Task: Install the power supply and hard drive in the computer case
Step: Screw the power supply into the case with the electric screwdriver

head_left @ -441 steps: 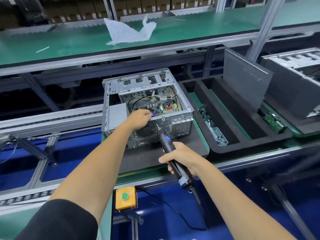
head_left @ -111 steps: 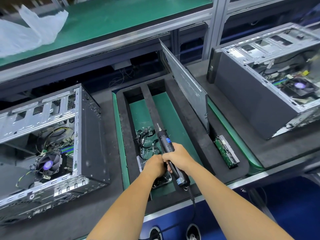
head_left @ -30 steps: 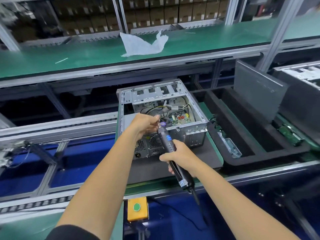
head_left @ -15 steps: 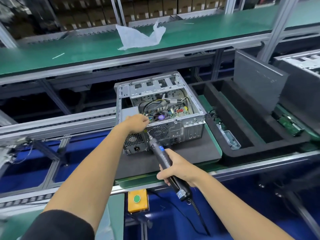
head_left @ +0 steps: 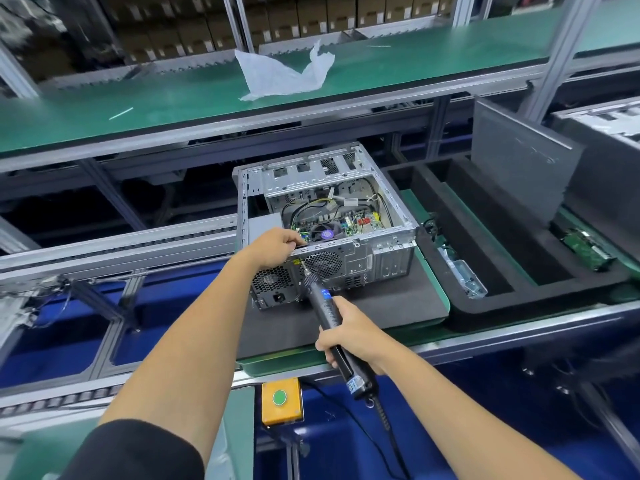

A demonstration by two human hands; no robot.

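Here we see the computer case [head_left: 332,233] open-topped on a dark foam mat [head_left: 346,317]. Our left hand [head_left: 273,247] curls over its rear rim; our right hand [head_left: 349,336] clamps an electric screwdriver [head_left: 329,315] against the power supply [head_left: 277,282] in the case's rear corner. The sheet metal looks stiff, heavy and sharp-edged; we judge the rim the safest hold.

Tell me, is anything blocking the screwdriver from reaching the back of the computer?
Nothing visible blocks it. The right hand grips the screwdriver, and its tip already meets the back panel of the computer case between the two fan grilles. The left hand holds the case's top edge just beside the tip, not across its path.
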